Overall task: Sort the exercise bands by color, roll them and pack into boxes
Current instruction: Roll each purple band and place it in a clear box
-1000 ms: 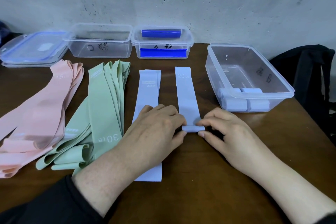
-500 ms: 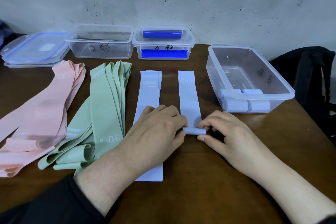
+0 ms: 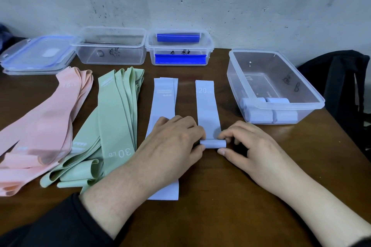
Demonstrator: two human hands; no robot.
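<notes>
Pinching the rolled near end of a pale blue band [image 3: 207,110] from both sides, the left hand [image 3: 174,142] and the right hand [image 3: 249,146] are meeting over the small roll [image 3: 213,144] on the wooden table [image 3: 261,196]. The left hand's fingers are curling down over the roll's left end, with the thumb tip touching it from the near side; the right hand's fingertips are gripping the right end, thumb under and fingers above. The unrolled rest of this band, marked 20 LB, is lying flat and stretching away from the roll toward the wall.

The left hand and forearm are lying across a second flat pale blue band [image 3: 163,102], just to the left of the first and parallel to it; its near end is showing below the wrist.

Further left, a fanned stack of green bands [image 3: 118,118], one marked 30 LB, is lying beside a looser heap of pink bands [image 3: 44,126].

To the right of the hands, a clear box [image 3: 277,104] is sitting on the table, holding rolled pale blue bands [image 3: 269,115] against its near wall. Along the wall at the back, another clear box [image 3: 112,60] is standing next to a lidded box [image 3: 178,46] with blue clips, and two blue-rimmed lids [image 3: 38,54] are stacked at the far left. A black bag [image 3: 341,86] is resting off the table's right edge.
</notes>
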